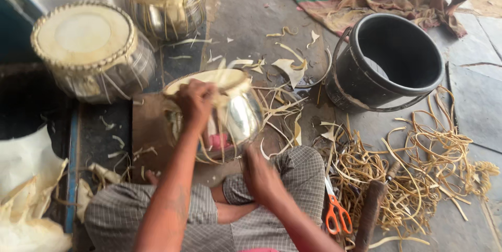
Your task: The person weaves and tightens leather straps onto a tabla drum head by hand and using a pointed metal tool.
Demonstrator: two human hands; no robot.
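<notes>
Right hand [260,176] nearest, low on the shiny metal drum [235,118], fingers blurred, grip can't tell. Left hand [196,103] closed over the drum's top rim. Drum sits tilted on the floor between the knees. Scissors [337,215] and strap pile [418,179] right; black bucket [387,61] beyond.

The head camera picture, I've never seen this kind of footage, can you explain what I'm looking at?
A camera worn on a seated person's head looks down at their own two hands and crossed legs. The left hand has its grip on the rim of a shiny metal drum that rests before the knees; the right hand is at the drum's lower side, blurred. Two finished drums stand behind. On the floor lie a black bucket, a tangle of pale lacing strips, orange-handled scissors and pale scraps.
</notes>
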